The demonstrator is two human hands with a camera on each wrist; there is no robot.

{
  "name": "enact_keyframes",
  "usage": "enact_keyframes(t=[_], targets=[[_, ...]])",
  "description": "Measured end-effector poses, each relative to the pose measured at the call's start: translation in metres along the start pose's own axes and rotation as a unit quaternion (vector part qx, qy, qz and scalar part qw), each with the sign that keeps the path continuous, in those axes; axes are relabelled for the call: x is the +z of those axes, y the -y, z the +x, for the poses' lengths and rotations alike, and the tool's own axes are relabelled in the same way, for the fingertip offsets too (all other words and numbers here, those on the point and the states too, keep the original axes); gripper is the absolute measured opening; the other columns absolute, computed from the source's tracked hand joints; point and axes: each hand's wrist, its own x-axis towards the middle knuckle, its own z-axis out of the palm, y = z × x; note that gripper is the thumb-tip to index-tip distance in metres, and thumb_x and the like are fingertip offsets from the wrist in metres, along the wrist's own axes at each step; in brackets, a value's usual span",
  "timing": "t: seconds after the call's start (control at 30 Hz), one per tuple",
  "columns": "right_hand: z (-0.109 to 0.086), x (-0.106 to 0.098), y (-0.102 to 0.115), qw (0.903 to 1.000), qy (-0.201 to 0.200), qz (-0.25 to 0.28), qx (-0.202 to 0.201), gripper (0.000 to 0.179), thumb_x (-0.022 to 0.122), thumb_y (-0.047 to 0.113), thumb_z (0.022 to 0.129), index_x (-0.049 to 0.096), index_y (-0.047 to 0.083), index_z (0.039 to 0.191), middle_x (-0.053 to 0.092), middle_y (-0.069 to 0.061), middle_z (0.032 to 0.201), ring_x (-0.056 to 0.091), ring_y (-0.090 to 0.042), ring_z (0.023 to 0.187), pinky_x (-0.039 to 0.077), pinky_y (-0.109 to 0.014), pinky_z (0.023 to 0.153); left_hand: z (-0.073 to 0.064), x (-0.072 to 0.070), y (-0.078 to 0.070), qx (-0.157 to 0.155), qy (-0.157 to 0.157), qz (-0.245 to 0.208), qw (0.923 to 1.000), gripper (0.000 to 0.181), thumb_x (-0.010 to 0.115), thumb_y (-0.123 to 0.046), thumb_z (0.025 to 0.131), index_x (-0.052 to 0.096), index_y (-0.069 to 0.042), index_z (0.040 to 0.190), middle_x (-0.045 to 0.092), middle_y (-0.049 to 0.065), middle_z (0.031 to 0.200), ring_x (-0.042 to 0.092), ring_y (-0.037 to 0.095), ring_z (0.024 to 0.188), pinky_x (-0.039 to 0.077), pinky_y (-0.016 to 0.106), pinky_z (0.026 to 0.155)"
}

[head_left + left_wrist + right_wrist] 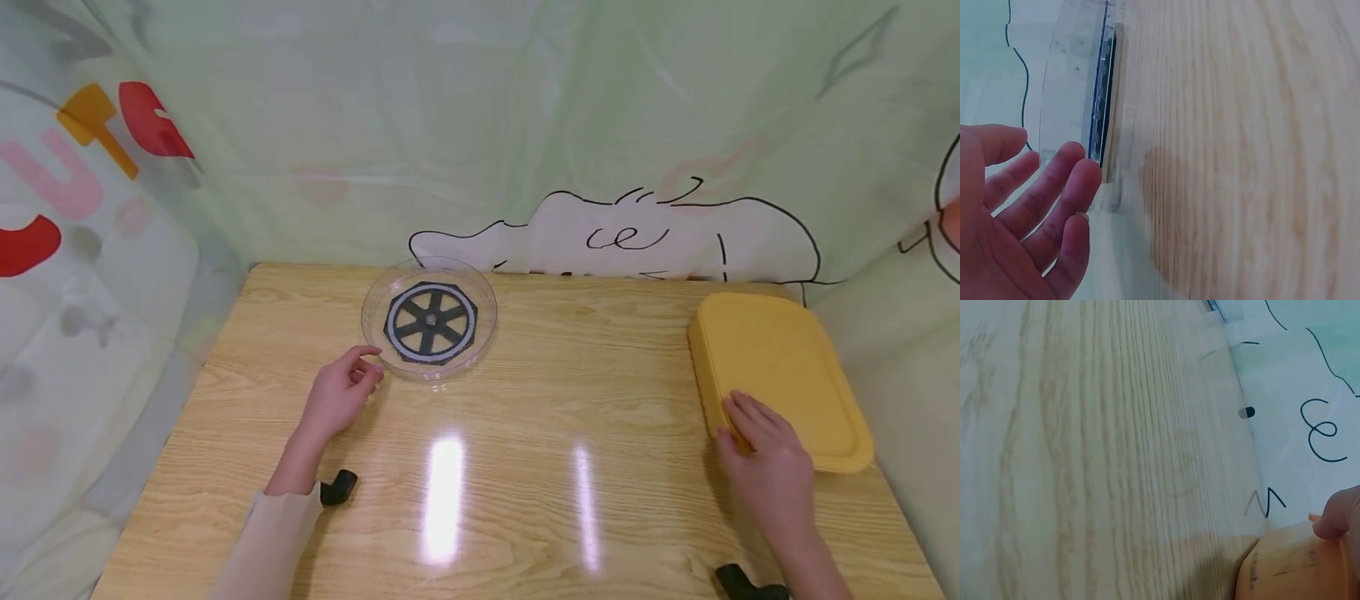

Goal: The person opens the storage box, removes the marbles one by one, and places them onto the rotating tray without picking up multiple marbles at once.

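Just ahead-right of nearer left grip, loose and empty: round clear dish, no long axis. Under right grip, resting unclenched: yellow box.

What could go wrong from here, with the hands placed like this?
The yellow rounded box lies along the right edge of the wood-grain table, so a push from the right hand might tip it off. The clear round plastic dish stands close to the pale-green backdrop sheet; a nudge from the nearby left hand could shove it into that.
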Motion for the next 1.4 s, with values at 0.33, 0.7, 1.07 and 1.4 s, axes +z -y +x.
enact_keyframes(t=[0.33,0.7,1.07,1.4], targets=[[0.0,0.006,0.009,0.9998,0.006,0.005,-0.016,0.046,0.074,-0.012,0.068,0.069,-0.01,0.114,0.064,-0.025,0.121,0.059,-0.05,0.108,0.026,-0.01,0.105,0.008,0.003,0.009,-0.04,0.021,-0.094,0.9945,0.026,0.059,-0.022,0.102,0.062,-0.008,0.123,0.07,0.01,0.093,0.066,0.023,0.079,0.051,0.03,0.065],[-0.001,0.017,0.028,0.9991,0.018,0.02,-0.034,0.041,0.072,-0.006,0.073,0.07,-0.008,0.115,0.065,-0.023,0.121,0.06,-0.043,0.112,0.027,-0.009,0.103,0.014,0.01,0.013,-0.061,0.01,-0.139,0.9883,0.025,0.057,-0.018,0.102,0.061,-0.009,0.125,0.07,0.011,0.093,0.065,0.025,0.076,0.049,0.029,0.067],[-0.001,0.036,0.059,0.9971,0.023,0.016,-0.07,0.038,0.071,-0.005,0.074,0.071,-0.008,0.112,0.067,-0.023,0.118,0.063,-0.042,0.108,0.026,-0.011,0.106,0.023,0.01,0.018,-0.069,0.014,-0.14,0.9876,0.032,0.055,-0.023,0.103,0.058,-0.01,0.133,0.071,0.012,0.093,0.067,0.023,0.076,0.052,0.031,0.075],[0.003,0.052,0.079,0.9958,0.044,0.014,-0.079,0.034,0.07,-0.004,0.078,0.071,-0.008,0.112,0.066,-0.023,0.119,0.062,-0.04,0.112,0.026,-0.016,0.109,0.026,0.011,0.016,-0.075,0.032,-0.158,0.9841,0.037,0.054,-0.023,0.104,0.054,-0.008,0.137,0.07,0.016,0.094,0.067,0.027,0.078,0.052,0.035,0.079]])
